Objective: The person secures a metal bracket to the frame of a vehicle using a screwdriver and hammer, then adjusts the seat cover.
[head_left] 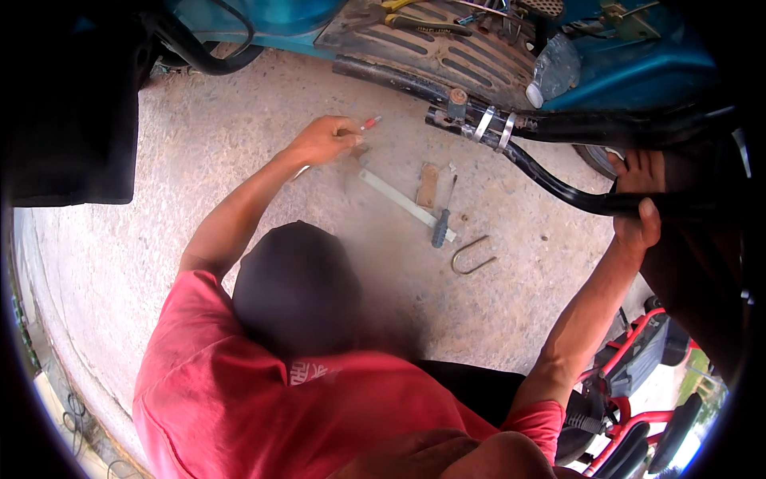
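Note:
My left hand (pixel 325 141) is closed above the concrete floor. From its fingers sticks out a small red-tipped piece (pixel 372 122), whose kind I cannot make out. A thin shiny metal end shows below that wrist. Just past the hand lies a long pale flat bar (pixel 403 199), its far end blurred. A screwdriver (pixel 441 227) with a grey handle crosses the bar's near end, beside a flat brown piece (pixel 428 185). To their right rests a U-bolt (pixel 472 257). My right hand (pixel 640 195) is wrapped round a bent black tube (pixel 558 190) at the right.
Two silver clamps (pixel 495 128) circle the black tubing under a rusty slotted footboard (pixel 447 60). Pliers (pixel 427 26) and a clear plastic bag (pixel 556 68) lie up there among blue panels. Red-framed equipment (pixel 630 343) stands at lower right. A dark block (pixel 72 120) fills the upper left.

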### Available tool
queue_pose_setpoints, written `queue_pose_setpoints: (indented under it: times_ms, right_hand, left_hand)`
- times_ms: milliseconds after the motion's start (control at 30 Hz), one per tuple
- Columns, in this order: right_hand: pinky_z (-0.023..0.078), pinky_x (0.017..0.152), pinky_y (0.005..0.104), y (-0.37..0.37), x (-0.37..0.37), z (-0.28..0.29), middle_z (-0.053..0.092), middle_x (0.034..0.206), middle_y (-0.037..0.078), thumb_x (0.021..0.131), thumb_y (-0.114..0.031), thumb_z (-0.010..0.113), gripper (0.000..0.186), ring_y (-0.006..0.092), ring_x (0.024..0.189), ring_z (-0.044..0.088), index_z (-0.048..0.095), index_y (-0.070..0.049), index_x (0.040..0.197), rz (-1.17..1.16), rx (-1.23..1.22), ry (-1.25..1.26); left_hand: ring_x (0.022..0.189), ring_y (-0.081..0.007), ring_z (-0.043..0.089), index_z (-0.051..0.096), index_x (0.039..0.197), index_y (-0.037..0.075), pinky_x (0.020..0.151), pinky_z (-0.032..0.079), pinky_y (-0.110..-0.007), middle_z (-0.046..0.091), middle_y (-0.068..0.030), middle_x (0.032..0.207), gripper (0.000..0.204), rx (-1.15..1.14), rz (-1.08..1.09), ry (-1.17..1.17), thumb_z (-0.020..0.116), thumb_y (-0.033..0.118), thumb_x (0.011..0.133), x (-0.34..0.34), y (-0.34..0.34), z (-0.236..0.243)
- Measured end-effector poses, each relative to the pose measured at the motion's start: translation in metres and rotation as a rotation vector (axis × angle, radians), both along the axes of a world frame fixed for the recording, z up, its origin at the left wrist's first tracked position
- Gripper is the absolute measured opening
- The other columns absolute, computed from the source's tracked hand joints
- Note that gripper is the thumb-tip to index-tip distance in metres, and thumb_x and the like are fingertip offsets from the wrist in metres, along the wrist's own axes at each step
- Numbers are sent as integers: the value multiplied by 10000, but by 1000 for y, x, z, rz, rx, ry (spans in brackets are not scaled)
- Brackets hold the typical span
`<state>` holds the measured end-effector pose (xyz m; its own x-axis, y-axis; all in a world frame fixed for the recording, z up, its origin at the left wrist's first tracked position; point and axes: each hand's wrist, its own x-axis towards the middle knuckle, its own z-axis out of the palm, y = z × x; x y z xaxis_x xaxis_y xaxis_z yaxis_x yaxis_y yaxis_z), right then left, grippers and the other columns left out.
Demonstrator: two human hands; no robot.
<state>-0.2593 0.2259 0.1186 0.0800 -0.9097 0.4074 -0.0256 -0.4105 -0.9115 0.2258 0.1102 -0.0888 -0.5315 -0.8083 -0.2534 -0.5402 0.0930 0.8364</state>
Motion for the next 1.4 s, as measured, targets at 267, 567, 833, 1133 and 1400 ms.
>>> queue_pose_setpoints:
  times_ms: [267, 567, 833, 1133, 1400]
  right_hand:
    - [437, 1070, 418, -5, 8, -3, 423, 1465, 216, 723, -464, 733, 1063, 315, 1347, 441, 276, 78, 1514, -1, 11, -51]
    - [440, 1071, 445, -4, 8, -3, 431, 1485, 213, 730, -436, 749, 1039, 327, 1365, 445, 288, 49, 1525, 16, 7, -92]
    - [447, 1067, 445, -6, 8, -5, 433, 1484, 211, 728, -431, 751, 1034, 325, 1367, 444, 293, 48, 1521, 32, -6, -85]
    - [452, 1068, 437, -6, 10, -5, 439, 1478, 219, 732, -430, 741, 1026, 324, 1361, 454, 299, 63, 1514, 21, -9, -100]
    - [469, 1039, 423, -1, 11, -6, 441, 1466, 239, 705, -407, 793, 1048, 333, 1347, 463, 314, 83, 1498, -40, 14, -149]
  left_hand:
    - [1084, -401, 644, 606, 1267, 106, 929, 519, -477, 627, -193, 1261, 428, -349, 50, -513, 701, 281, 888, -23, -38, -94]
    - [1026, -400, 658, 587, 1170, 106, 876, 521, -496, 665, -182, 1097, 353, -312, -80, -522, 685, 171, 837, -43, -42, -102]
    - [851, -340, 659, 582, 910, 55, 737, 495, -450, 651, -151, 866, 194, -263, -260, -306, 693, 122, 765, -7, -11, 61]
    - [725, -136, 646, 594, 904, 66, 672, 552, -276, 590, -48, 807, 184, 10, 14, 686, 686, 195, 809, 5, 14, 193]
    - [829, -184, 706, 635, 1125, 15, 766, 597, -291, 599, -132, 1001, 255, -236, -133, 1222, 533, 215, 1005, -41, -20, 212]
